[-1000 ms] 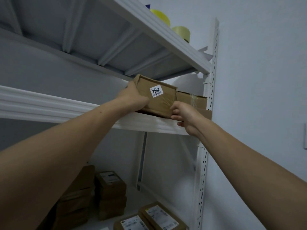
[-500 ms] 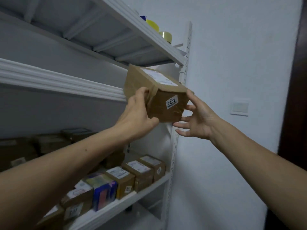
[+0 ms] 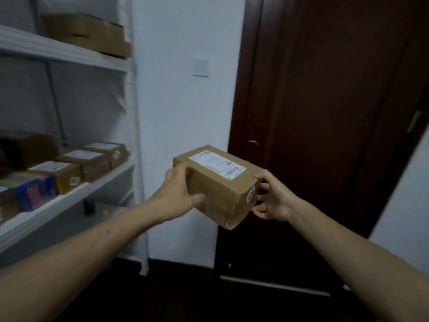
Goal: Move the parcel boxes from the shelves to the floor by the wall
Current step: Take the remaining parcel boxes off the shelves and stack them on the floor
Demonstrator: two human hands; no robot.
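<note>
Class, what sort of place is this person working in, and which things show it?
Probably a parcel storeroom: white metal shelving holding labelled cardboard boxes, and a parcel box with a shipping label held between left hand and right hand.

A small parcel storeroom: white metal shelving [image 3: 97,182] on the left carries labelled cardboard boxes [image 3: 90,163] (one blue carton [image 3: 34,191] among them), beside a plain white wall [image 3: 181,117] with a switch [image 3: 201,67] and a dark wooden door [image 3: 325,89] on the right.

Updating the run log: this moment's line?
phase: carry | parcel box: midair | left hand: grips left end | right hand: grips right end
</note>
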